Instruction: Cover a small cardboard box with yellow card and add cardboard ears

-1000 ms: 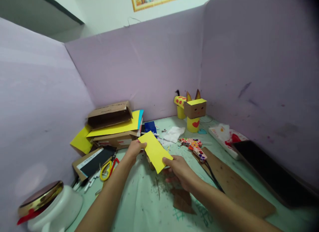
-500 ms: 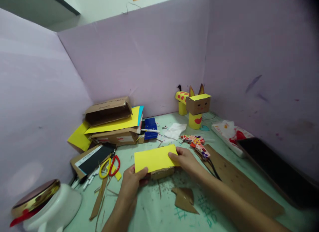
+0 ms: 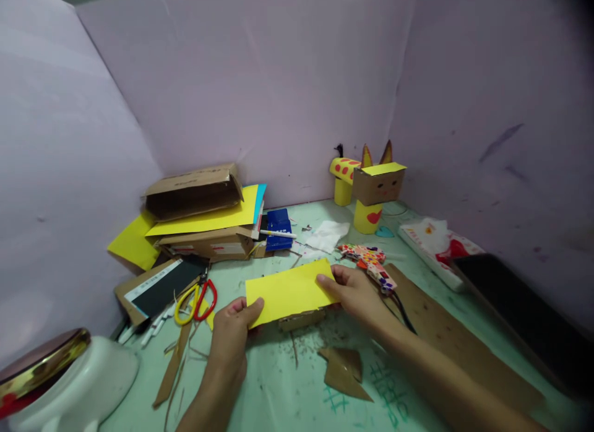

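A rectangular piece of yellow paper point(image 3: 288, 291) is held up between my two hands, over the green tabletop. My left hand point(image 3: 234, 324) pinches its lower left end, thumb on top. On the right end, my right hand point(image 3: 350, 293) grips it with the thumb over the face and the fingers behind. Just below the paper, partly hidden by it, a small piece of cardboard point(image 3: 302, 320) shows its torn edge. A brown cardboard scrap point(image 3: 342, 371) lies closer to me on the table.
Scissors point(image 3: 197, 300) with yellow and red handles lie left, near cardboard boxes point(image 3: 192, 197). At the back right stands a cardboard animal figure point(image 3: 378, 185). A patterned glue gun point(image 3: 375, 268) rests beside a long cardboard sheet point(image 3: 445, 339). A white pot point(image 3: 99, 376) stands front left.
The camera view has tilted down and shifted slightly. My left hand has moved its hold a little outward on the yellow paper; both hands still grip it.
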